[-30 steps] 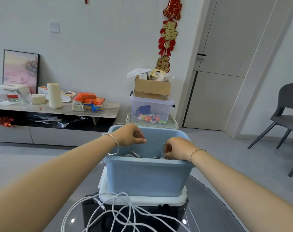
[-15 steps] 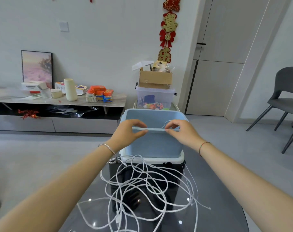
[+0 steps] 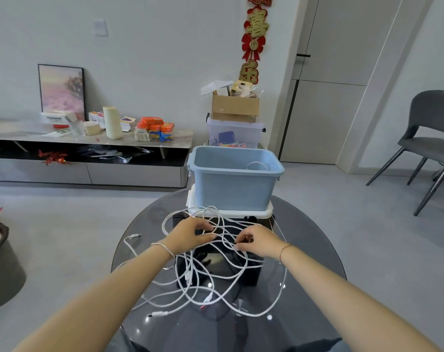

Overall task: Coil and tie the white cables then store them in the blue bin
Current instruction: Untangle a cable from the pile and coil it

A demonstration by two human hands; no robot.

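- Round glass table [image 3: 307, 232]: the work surface. Dark and glossy, so white strands read clearly against it.
- Blue bin [image 3: 232, 189]: sits at the far edge of the table on a white lid [image 3: 231, 213], well apart from both hands. One coiled cable [image 3: 257, 165] shows inside, near the right wall.
- White cables [image 3: 216, 283]: a loose tangle on the glass between bin and person, with many loops crossing. How many cables there are cannot be told.
- Left hand [image 3: 188, 235]: over the far part of the tangle, thumb and fingers pinching a strand.
- Right hand [image 3: 259, 241]: just beside it, fingers curled, nipping another strand.
- Plug ends: one lies at the near edge [image 3: 160, 313], another at the left [image 3: 133, 236].
- Judgement: the step is separating one cable from the pile.
- Method note: start from a free plug end rather than mid-strand. Feed it back through the crossings and lift loops instead of pulling, since tension would likely tighten the knots. Coil only once the whole length runs free.
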